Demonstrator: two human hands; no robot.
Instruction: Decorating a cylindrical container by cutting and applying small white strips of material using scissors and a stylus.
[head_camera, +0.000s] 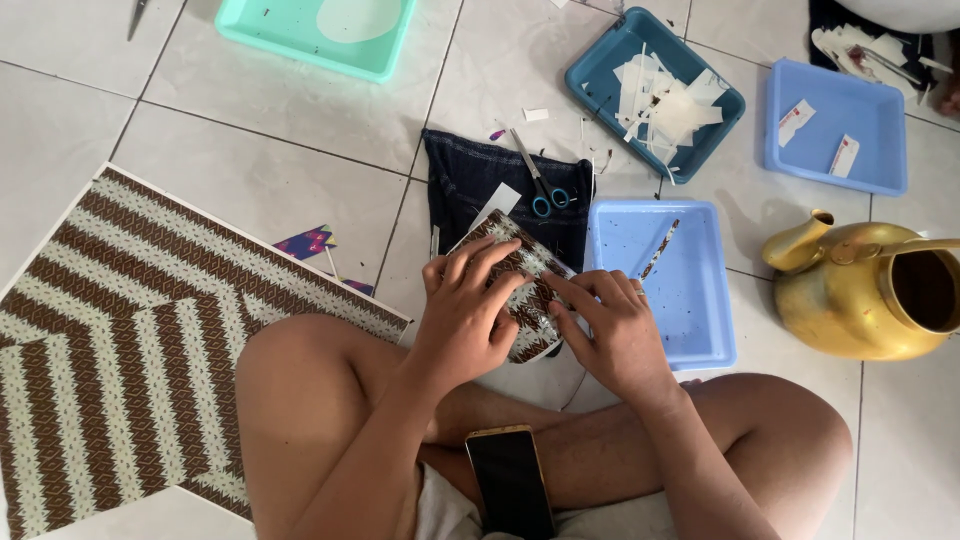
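Between the two hands, at the centre of the view, a small flat piece wrapped in brown-and-white patterned paper (520, 285) is held over the lap. It is pressed from above by the left hand (465, 310), whose fingers are spread across its surface, while its edge toward 3 o'clock is pinched between thumb and fingertips of the right hand (615, 330). The piece's long axis runs from 11 o'clock to 5 o'clock, with the upper corner pointing toward 11. Just beyond it, at 12 o'clock, a folded piece of dark denim (470, 180) lies on the tiled floor, with blue-handled scissors (538, 180) on top. At 2 o'clock, touching the denim, a pale blue tray (700, 300) is seen, and farther off a darker blue tray (600, 75) filled with white paper strips. A gold-coloured kettle (860, 290) stands at 3 o'clock. At 9 o'clock a large sheet of the same patterned paper (130, 340) is spread out. A dark phone (510, 480) rests at 6 o'clock on the lap.
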